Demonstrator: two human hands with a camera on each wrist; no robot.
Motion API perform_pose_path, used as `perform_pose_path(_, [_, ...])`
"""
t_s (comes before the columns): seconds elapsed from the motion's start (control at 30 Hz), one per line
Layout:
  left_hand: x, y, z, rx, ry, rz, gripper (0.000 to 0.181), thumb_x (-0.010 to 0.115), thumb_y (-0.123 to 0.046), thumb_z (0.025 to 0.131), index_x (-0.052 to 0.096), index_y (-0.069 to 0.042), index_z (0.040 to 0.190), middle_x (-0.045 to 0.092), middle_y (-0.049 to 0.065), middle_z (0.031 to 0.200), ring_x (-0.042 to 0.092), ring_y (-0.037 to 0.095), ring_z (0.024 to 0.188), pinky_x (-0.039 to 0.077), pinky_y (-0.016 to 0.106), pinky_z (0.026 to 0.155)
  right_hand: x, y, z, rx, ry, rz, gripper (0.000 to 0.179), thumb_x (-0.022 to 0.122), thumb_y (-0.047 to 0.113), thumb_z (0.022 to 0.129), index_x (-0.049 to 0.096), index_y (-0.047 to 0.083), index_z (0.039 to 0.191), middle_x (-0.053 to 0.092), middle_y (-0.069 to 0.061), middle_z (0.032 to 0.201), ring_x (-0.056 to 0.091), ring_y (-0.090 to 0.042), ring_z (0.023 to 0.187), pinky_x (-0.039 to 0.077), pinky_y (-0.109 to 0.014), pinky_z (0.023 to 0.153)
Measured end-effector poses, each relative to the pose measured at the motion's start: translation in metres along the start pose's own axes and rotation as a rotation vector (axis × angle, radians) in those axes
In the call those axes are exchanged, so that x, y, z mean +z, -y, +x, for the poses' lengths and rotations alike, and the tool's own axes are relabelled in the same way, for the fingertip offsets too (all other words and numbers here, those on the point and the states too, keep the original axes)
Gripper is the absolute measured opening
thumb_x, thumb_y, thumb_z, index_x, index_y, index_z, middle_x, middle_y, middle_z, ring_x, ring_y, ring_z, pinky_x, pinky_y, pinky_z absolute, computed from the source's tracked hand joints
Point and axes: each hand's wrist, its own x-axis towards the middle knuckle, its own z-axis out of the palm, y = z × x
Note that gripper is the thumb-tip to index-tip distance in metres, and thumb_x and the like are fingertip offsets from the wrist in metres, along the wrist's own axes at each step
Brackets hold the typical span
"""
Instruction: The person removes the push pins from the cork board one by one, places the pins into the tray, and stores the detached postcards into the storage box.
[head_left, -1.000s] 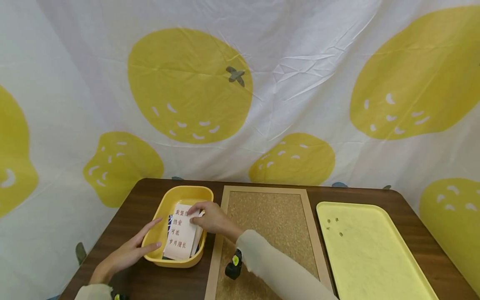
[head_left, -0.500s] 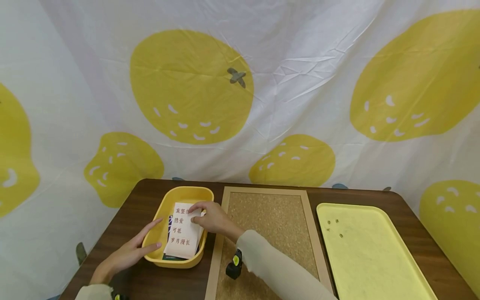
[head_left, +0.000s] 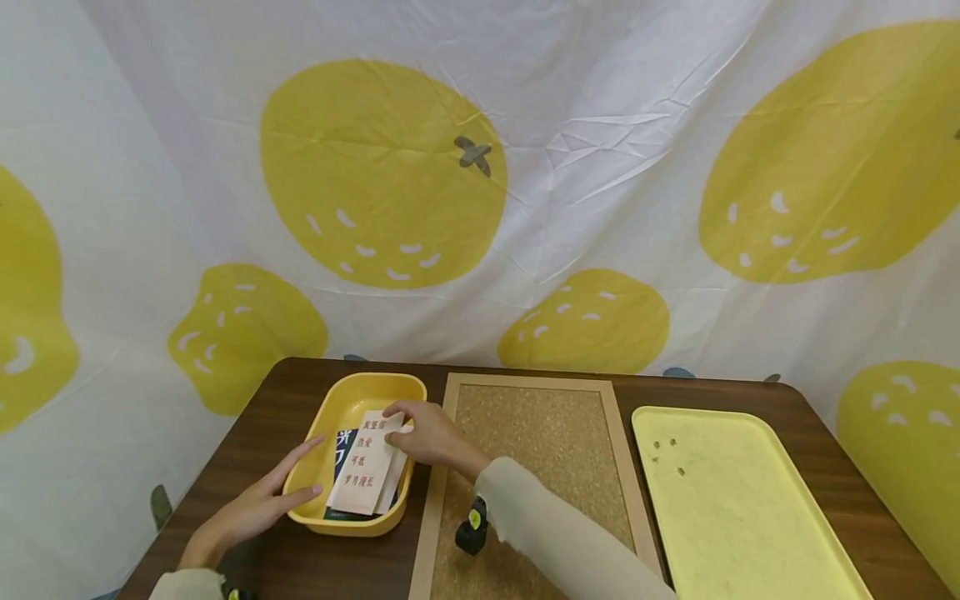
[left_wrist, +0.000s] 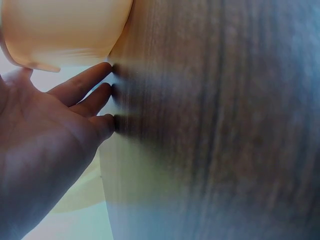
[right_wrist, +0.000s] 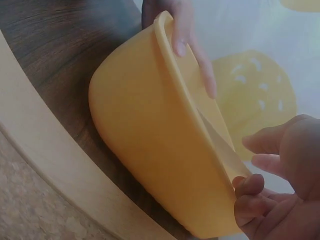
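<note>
A yellow plastic basin (head_left: 390, 521) stands on the left of the table. My left hand (head_left: 258, 504) rests on its left rim, thumb and index finger reaching over the edge. In the left wrist view, the other fingers of the left hand (left_wrist: 57, 117) extend to the tabletop outside the basin. My right hand (head_left: 429, 435) reaches over the basin's right side and pinches a white card with red Chinese writing (head_left: 363, 467) near its top. A dark blue card with white marks (head_left: 342, 442) and another white card (head_left: 392, 483) lie beneath it.
Right of the basin lies a wood-framed cork board (head_left: 532, 433), under the right forearm. A pale yellow tray (head_left: 750, 500) sits farther right, with several small dark pieces (head_left: 667, 450) at its upper left. Behind the dark wooden table (head_left: 270, 567) hangs a lemon-print cloth (head_left: 585, 208).
The written card shifted slightly over the last second and now lies tilted to the right, showing more of the blue card. The right hand moved a little to the right; the left hand stayed put.
</note>
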Motion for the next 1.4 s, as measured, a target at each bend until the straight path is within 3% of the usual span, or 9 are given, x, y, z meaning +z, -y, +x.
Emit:
perform_pose_path(0.3, [0.001,-0.001,0.0,-0.008,0.0,-0.001,0.079,0.063,-0.043,0.095,0.017,-0.03,0.158,0.006,0.018,0.165,0.007,0.046,0.149,0.011,0.072,0.113,-0.003,0.004,-0.001,0.02,-0.017,-0.103,0.034,0.069,0.023,0.093,0.065,0.013,0.125,0.066,-0.005,0.114,0.057,-0.015,0.091,0.051,-0.028,0.077])
perform_pose_path(0.8, [0.002,0.001,0.001,-0.013,0.002,-0.012,0.079,0.063,-0.041,0.096,0.016,-0.028,0.159,0.007,0.02,0.164,0.01,0.046,0.148,0.014,0.072,0.112,-0.004,0.007,-0.002,0.067,-0.014,-0.117,0.037,0.069,0.026,0.093,0.062,0.015,0.128,0.064,-0.007,0.128,0.056,-0.016,0.094,0.051,-0.028,0.075])
perform_pose_path(1.1, [0.002,-0.001,0.0,0.019,-0.001,-0.014,0.079,0.064,-0.039,0.096,0.017,-0.027,0.159,0.007,0.02,0.164,0.007,0.047,0.149,0.012,0.071,0.113,-0.01,0.004,-0.004,-0.015,-0.031,-0.127,0.039,0.068,0.021,0.094,0.062,0.008,0.13,0.061,-0.011,0.135,0.057,-0.028,0.124,0.049,-0.042,0.101])
perform_pose_path(1.4, [0.001,0.001,0.0,0.039,-0.006,-0.012,0.079,0.063,-0.038,0.096,0.017,-0.027,0.159,0.006,0.021,0.165,0.006,0.047,0.149,0.011,0.072,0.113,-0.022,-0.002,-0.012,-0.026,-0.018,-0.055,0.041,0.069,0.02,0.094,0.061,0.008,0.132,0.062,-0.015,0.128,0.061,-0.028,0.112,0.055,-0.035,0.083])
